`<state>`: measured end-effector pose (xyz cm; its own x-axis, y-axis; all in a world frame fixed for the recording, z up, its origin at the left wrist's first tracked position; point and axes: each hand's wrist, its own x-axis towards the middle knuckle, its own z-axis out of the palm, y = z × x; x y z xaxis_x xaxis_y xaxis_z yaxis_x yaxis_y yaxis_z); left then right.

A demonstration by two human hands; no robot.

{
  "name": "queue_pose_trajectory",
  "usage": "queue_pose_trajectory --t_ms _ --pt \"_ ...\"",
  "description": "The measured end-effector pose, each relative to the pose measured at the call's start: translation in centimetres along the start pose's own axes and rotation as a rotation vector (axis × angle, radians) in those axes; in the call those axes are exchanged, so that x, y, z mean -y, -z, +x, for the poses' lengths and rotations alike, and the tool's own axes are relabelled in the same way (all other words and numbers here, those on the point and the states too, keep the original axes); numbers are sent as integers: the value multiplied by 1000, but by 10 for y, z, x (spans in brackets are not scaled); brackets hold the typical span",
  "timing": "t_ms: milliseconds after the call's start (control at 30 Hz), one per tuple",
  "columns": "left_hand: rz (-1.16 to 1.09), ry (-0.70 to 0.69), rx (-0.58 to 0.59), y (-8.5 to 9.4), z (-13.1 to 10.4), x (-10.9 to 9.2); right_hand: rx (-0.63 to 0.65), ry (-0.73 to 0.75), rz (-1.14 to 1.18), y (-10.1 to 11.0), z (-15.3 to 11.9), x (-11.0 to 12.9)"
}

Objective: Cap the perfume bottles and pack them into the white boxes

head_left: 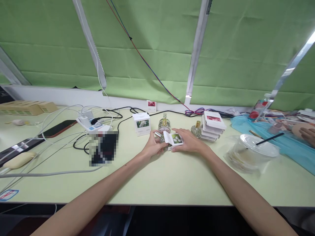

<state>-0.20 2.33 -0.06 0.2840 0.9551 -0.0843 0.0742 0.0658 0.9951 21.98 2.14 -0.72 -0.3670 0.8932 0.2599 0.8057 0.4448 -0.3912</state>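
Note:
My right hand (188,140) is closed around a small white box (176,139) with a white-flower picture; a flap stands open on its left end. At that end, my left hand (153,148) grips a small glass bottle with a silver cap (157,134), tilted and partly hidden by the fingers and flap. Just behind stands a glass perfume bottle (164,124) with a gold neck. A gold-capped bottle (196,129) is beyond my right hand, beside a stack of white boxes (213,122). Left of the bottles stands a larger white box (142,124) with a flower picture.
A lidded plastic cup (253,152) with a black straw stands on the right. Behind it are blue plastic sheeting (242,126) and another person's hand (308,134). A power strip (92,126), cables and a phone (57,128) lie left. A small card (151,106) leans at the back.

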Motion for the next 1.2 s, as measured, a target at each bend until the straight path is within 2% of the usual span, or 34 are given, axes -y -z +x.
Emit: queue_pose_trajectory --t_ms 267,433,1033,1200 --pt "43 4 11 3 4 4 66 -58 -18 3 0 8" --pt "38 17 10 3 3 3 80 5 5 2 0 5" --pt "-34 -14 36 6 9 8 -14 -5 122 -5 4 4" --pt "-55 -23 2 7 12 11 -34 -41 157 -8 4 6"
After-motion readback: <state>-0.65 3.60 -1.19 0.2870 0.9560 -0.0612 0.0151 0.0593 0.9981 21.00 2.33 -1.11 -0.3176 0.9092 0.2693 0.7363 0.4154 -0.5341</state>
